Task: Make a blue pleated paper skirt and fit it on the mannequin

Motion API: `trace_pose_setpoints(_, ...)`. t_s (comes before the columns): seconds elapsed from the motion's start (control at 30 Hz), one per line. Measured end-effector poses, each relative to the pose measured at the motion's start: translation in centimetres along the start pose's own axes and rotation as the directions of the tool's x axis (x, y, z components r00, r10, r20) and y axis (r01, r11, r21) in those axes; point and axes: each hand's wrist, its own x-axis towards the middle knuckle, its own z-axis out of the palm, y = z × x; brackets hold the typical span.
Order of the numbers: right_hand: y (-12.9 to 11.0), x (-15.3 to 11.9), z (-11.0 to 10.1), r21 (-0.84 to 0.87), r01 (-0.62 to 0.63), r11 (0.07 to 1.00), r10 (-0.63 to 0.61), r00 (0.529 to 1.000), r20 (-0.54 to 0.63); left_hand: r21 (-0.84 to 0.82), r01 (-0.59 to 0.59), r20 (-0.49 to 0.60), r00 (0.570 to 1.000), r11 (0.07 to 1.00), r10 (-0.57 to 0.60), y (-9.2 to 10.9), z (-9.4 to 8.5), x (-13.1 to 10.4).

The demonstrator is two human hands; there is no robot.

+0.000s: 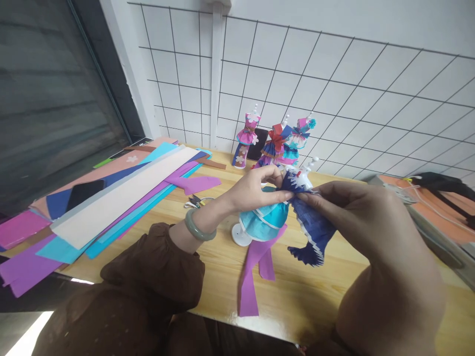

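A small white dress form (304,179) stands on a round white base (241,235), tilted in the view. It wears a layered light-blue skirt (264,222). Dark blue fringed paper (315,227) wraps its upper part and hangs down on the right. My left hand (260,190), with a green bangle on the wrist, pinches this paper at the form's chest. Close beside it, my right hand (345,202) pinches the same paper between thumb and fingers. Purple paper strips (250,284) lie on the table below the skirt.
Several dressed small forms (275,141) stand at the back by the tiled wall. Long coloured paper strips (129,198) and a dark phone (85,194) lie at the left. Scissors (195,201) lie left of the form. An orange-topped box (438,207) is at the right.
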Motion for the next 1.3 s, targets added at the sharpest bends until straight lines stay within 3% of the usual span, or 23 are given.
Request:
trace_pose_setpoints(0.3,0.9,-0.4,0.0,0.074,0.104,0.992,-0.109,0.991,0.075,-0.037,0.006,-0.055,0.998,0.999,-0.008,-0.2,0.4,0.0)
trace_pose_setpoints(0.67,0.3,-0.4,0.2,-0.023,0.053,0.998,-0.053,0.998,-0.019,0.025,0.002,0.023,1.000,1.000,-0.002,0.2,0.1,-0.1)
trace_pose_setpoints(0.83,-0.1,-0.5,0.3,-0.069,0.000,0.998,-0.004,0.999,-0.044,0.039,-0.018,-0.014,1.000,0.999,0.019,0.0,0.5,-0.2)
trace_pose_setpoints(1.1,0.0,-0.8,0.6,-0.124,0.096,0.988,-0.110,0.988,-0.106,0.088,0.050,-0.098,0.994,0.995,-0.041,0.1,1.4,-0.4)
trace_pose_setpoints(1.3,-0.2,-1.1,0.7,-0.094,0.054,0.994,-0.062,0.995,-0.081,0.111,0.046,-0.112,0.993,0.993,-0.034,0.2,1.4,-0.4)
